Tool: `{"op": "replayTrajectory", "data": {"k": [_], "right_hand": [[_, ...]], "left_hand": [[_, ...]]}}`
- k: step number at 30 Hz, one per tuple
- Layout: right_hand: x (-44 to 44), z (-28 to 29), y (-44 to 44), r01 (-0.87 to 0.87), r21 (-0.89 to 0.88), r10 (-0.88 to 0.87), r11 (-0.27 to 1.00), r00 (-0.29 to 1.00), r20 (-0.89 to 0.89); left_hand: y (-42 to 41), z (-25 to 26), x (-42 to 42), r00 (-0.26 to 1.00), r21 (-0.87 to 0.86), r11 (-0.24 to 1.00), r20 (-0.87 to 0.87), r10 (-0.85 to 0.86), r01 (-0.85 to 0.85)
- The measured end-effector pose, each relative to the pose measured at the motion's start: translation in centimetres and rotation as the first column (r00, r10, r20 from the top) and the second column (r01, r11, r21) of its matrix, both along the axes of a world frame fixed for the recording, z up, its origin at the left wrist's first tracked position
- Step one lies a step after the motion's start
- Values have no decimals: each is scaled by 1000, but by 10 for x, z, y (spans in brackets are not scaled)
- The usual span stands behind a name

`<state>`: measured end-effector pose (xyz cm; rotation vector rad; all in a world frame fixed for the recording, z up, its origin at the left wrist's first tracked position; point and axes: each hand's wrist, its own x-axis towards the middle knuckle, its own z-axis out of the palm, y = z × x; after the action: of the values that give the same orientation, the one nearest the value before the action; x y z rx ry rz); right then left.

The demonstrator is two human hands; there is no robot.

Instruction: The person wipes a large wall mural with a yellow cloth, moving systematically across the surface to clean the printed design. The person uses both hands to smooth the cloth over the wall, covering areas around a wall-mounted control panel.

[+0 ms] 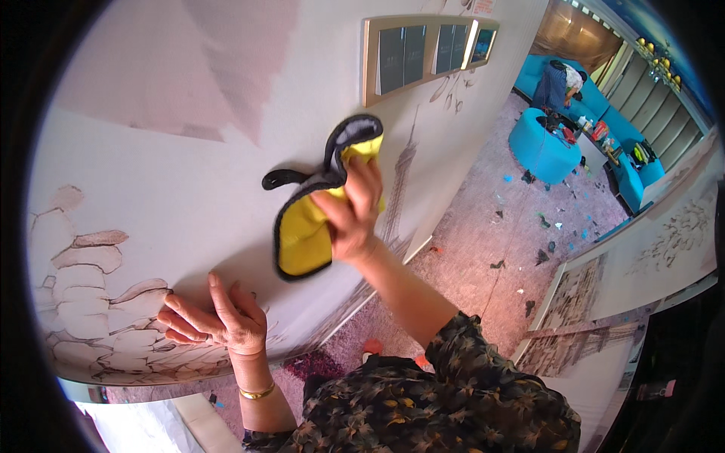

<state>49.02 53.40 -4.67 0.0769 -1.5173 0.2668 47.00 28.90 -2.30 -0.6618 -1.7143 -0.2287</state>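
Observation:
My right hand (355,209) grips a yellow and grey microfiber cloth (304,243) with black edging. Folds of the cloth curl up against the printed wall (170,187), beneath the switch panel. Lower on the same wall, my left hand (218,317) is spread with its fingers apart and nothing in it; the fingertips appear to rest on or near the surface. A gold-framed switch panel (371,68) with grey rocker switches and a small lit screen sits above the cloth. To the right of my right hand, an Eiffel Tower drawing (400,181) is printed on the wall.
A patterned carpet (470,249) littered with dark and blue scraps runs toward a round turquoise ottoman (544,144). Beyond it, a person (558,85) bends over a turquoise sofa (600,102). A printed wall (640,272) stands at right; a metallic strip (85,392) edges the lower left.

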Motion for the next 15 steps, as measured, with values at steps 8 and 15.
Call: {"op": "replayTrajectory", "data": {"k": [8,15], "right_hand": [[-14,-49,80,-342,-650,244,678,940,-240],[1,-34,-12,43,5,-43,999,994,99]], "left_hand": [[-3,-7,-3,999,30,999,14,-30,30],[-5,-8,-3,999,1,1000,-19,-30,30]]}}
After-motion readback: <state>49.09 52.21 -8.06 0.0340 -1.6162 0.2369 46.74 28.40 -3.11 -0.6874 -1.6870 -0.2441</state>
